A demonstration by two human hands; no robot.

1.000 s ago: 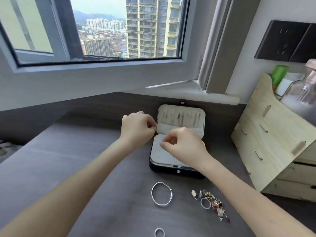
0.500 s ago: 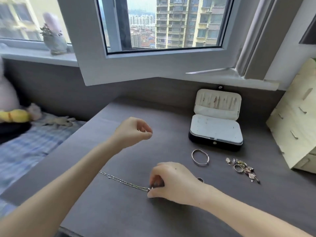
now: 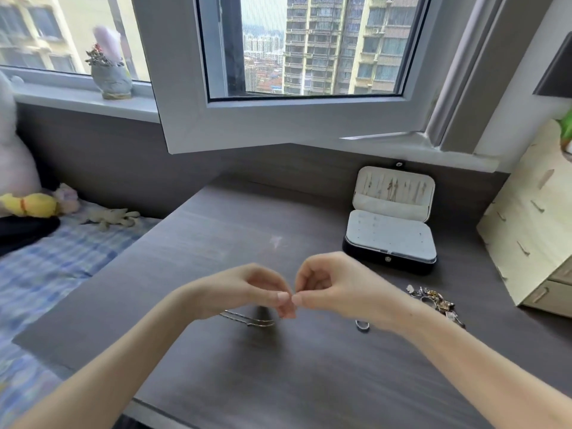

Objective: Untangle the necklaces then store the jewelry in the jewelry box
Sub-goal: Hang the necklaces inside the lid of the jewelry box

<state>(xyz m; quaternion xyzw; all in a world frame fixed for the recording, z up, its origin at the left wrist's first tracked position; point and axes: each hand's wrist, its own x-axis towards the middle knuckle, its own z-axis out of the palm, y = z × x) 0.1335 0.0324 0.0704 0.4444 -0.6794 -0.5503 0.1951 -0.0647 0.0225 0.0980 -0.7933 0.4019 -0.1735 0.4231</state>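
Pulling too hard could snap the thin silver necklace (image 3: 247, 319) or tighten any knot, since the left hand (image 3: 247, 289) and right hand (image 3: 334, 287) both pinch it, fingertips touching, while its shiny loop droops onto the smooth dark desk (image 3: 216, 236). The jewelry box (image 3: 390, 261) sits open at the back right, black outside and soft white inside. A lumpy jewelry pile (image 3: 436, 300) by the right wrist could get bumped.

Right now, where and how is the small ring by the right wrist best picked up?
Probably pinch the small ring across its band from above, coming from the near left: it seems to lie flat on the desk, and the right hand, pinching the chain, has its wrist close on the ring's right.
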